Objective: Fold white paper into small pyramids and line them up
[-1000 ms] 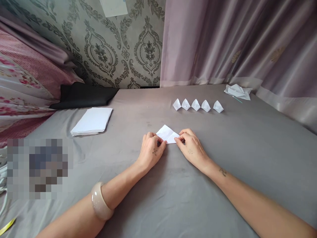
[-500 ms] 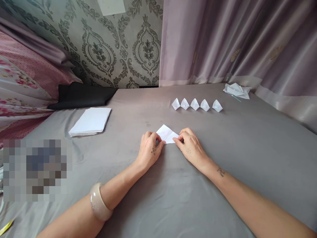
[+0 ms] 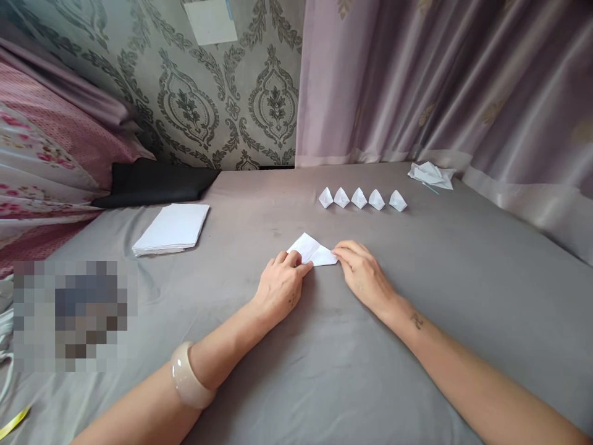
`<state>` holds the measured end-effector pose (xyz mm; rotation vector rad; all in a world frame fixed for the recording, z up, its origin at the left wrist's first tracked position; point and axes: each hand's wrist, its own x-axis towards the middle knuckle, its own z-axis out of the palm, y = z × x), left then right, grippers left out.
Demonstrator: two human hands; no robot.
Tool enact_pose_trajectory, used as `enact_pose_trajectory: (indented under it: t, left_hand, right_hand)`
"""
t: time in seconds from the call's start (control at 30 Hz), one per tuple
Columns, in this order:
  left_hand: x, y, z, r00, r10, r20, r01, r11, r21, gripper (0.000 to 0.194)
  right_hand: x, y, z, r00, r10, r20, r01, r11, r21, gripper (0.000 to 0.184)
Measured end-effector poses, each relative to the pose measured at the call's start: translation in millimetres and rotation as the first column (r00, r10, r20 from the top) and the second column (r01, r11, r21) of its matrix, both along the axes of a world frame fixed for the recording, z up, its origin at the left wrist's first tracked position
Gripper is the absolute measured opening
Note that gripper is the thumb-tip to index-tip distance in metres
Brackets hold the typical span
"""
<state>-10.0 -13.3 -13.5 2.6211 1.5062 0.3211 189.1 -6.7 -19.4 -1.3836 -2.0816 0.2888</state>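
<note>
A partly folded sheet of white paper (image 3: 319, 254) lies on the grey cloth in front of me, one corner pointing away. My left hand (image 3: 283, 281) is closed on its near left part, thumb and fingers pressing the paper and hiding that side. At the right tip, my right hand (image 3: 364, 269) pinches the paper's edge between thumb and fingers; the thumb is mostly hidden. Beyond the hands stands a row of several small folded white paper boats (image 3: 359, 198).
A stack of white paper (image 3: 171, 227) lies at the left, before a folded black cloth (image 3: 157, 184). Loose folded papers (image 3: 433, 174) and a thin green stick (image 3: 430, 188) are at the far right by the curtain (image 3: 370, 80). A yellow strip (image 3: 15, 423) lies at the lower left.
My right hand has slid outward to the paper's right tip, its thumb now tucked under. My left hand has flattened over the left part. The view has tilted up slightly.
</note>
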Motion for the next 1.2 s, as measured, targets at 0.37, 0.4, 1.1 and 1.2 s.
enact_pose_trajectory:
  t: [0.37,0.4,1.1,1.2]
  left_hand:
    - [-0.9,-1.5,8.8,0.997,-0.069,-0.046,0.066,0.996,-0.062,0.034]
    - [-1.8,-1.9,8.3,0.997,-0.071,-0.034,0.069,0.996,-0.057,0.034]
    - [-18.2,34.0,-2.0,0.74,0.327,0.587,-0.166,0.935,-0.313,0.04]
    - [-18.7,25.2,0.5,0.732,0.382,0.565,-0.215,0.915,-0.34,0.043]
  right_hand:
    - [-34.7,-41.4,10.6,0.963,0.145,0.228,-0.107,0.979,-0.172,0.041]
    - [-33.8,-41.0,9.5,0.96,0.129,0.248,-0.088,0.982,-0.169,0.043]
    - [-31.7,-35.4,4.6,0.955,0.093,0.283,-0.077,0.995,-0.065,0.042]
    - [-31.0,-31.1,5.6,0.957,0.104,0.27,-0.086,0.993,-0.077,0.04]
